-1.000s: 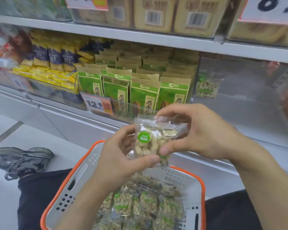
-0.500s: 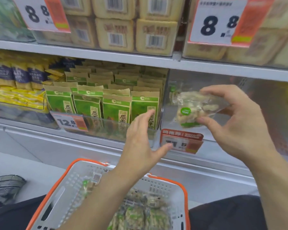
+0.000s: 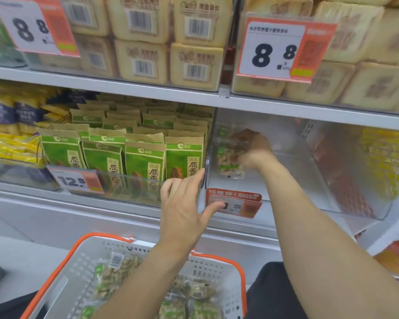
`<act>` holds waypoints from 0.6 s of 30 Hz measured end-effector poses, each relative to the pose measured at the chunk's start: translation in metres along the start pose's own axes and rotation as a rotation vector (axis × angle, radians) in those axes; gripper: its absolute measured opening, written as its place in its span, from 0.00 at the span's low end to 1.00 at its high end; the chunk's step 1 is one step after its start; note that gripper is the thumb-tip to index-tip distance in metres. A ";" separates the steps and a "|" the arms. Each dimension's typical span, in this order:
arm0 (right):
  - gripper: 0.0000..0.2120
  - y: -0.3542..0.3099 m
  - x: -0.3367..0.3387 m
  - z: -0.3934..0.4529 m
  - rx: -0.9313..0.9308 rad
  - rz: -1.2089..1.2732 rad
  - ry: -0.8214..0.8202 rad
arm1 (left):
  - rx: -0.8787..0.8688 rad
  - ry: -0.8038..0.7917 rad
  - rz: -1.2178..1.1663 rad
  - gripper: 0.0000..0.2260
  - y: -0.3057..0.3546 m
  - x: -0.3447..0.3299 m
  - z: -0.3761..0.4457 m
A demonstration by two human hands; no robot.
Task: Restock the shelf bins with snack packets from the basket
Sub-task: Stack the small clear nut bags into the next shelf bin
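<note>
Head view: right hand (image 3: 251, 148) is far inside clear bin (image 3: 286, 203), fingers curled on snack packet (image 3: 228, 161). Left hand (image 3: 184, 208) w/ fingers spread apart near bin front. Basket (image 3: 219, 268) below, near.

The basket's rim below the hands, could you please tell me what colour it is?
Orange, on a white perforated basket; the head view shows it best.

Shop; price tags (image 3: 277, 48) on shelves (image 3: 148, 92); stocked snack bins; basket (image 3: 219, 268).

Right hand (image 3: 251, 148) grips snack packet (image 3: 228, 157) inside clear bin (image 3: 309, 203) — left hand (image 3: 182, 210) spread.
</note>
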State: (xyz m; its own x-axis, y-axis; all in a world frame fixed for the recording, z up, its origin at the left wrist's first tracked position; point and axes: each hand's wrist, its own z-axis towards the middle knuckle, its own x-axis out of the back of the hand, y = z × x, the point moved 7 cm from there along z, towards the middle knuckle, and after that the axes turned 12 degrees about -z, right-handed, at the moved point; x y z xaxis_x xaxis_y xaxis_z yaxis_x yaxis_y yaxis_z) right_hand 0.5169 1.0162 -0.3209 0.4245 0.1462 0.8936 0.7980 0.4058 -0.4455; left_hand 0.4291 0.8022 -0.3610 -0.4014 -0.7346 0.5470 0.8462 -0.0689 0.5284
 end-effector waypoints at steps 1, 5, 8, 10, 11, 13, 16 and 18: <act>0.28 0.001 -0.005 0.003 -0.013 -0.006 -0.003 | 0.001 0.003 0.002 0.33 0.000 0.000 0.000; 0.35 0.004 -0.007 0.007 -0.110 0.002 0.045 | 0.009 0.015 0.004 0.32 0.003 0.000 -0.001; 0.40 0.010 -0.008 0.007 -0.189 0.090 0.042 | 0.001 0.018 0.016 0.32 0.003 -0.001 -0.002; 0.42 0.013 -0.008 0.006 -0.207 0.123 0.044 | -0.005 0.021 0.019 0.31 0.003 -0.001 -0.003; 0.42 0.013 -0.008 0.005 -0.209 0.136 0.040 | -0.007 0.021 0.021 0.31 0.003 -0.001 -0.004; 0.44 0.014 -0.008 0.004 -0.209 0.158 0.025 | -0.015 0.020 0.026 0.31 0.002 -0.001 -0.004; 0.47 0.016 -0.007 0.003 -0.208 0.184 -0.003 | -0.021 0.012 0.030 0.32 0.001 0.000 -0.003; 0.46 0.017 -0.008 0.001 -0.205 0.185 -0.034 | -0.025 0.007 0.036 0.32 0.001 0.000 -0.003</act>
State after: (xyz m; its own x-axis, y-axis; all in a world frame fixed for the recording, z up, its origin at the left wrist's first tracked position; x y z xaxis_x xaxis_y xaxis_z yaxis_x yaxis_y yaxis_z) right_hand 0.5269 1.0228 -0.3354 0.5591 0.2328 0.7958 0.7797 0.1787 -0.6001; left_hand 0.4307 0.8000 -0.3629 -0.3682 -0.7416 0.5608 0.8687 -0.0593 0.4919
